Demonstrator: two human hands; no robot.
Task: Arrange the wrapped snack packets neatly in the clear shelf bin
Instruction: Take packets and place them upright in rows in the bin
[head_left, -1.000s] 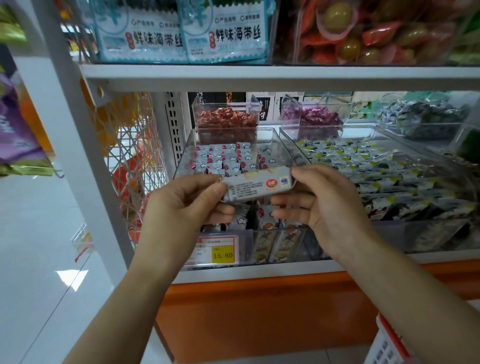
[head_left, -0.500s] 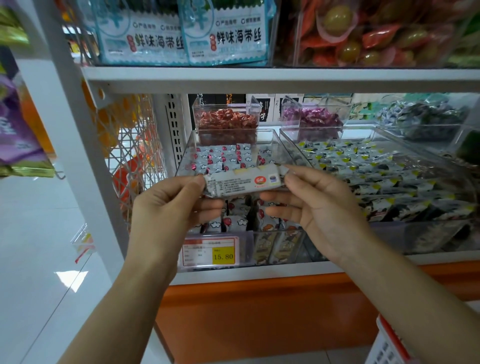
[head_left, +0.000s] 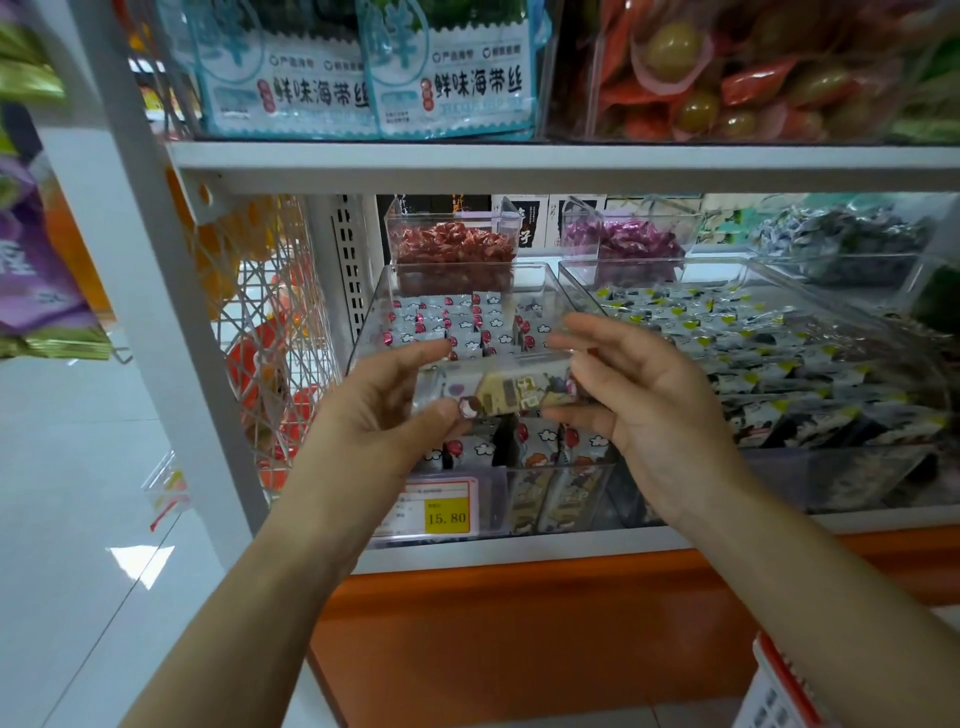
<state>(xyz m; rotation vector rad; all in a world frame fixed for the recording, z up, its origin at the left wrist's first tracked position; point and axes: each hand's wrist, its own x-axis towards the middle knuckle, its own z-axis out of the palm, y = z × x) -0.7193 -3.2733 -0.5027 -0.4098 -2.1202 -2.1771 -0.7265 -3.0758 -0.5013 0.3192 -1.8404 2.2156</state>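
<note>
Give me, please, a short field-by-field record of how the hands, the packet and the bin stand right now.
Left hand: pinches the snack packet at its left end
Right hand: holds the packet's right end
Packet: level, sideways, above the front of the clear bin
Bin contents: packets in rows at the back, some upright in front
Price tag: on the bin's front, reads 15.80

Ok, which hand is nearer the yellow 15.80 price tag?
Left. The left hand is just above and left of the price tag; the right hand is higher and farther off to its right. Both hold the snack packet.
</note>
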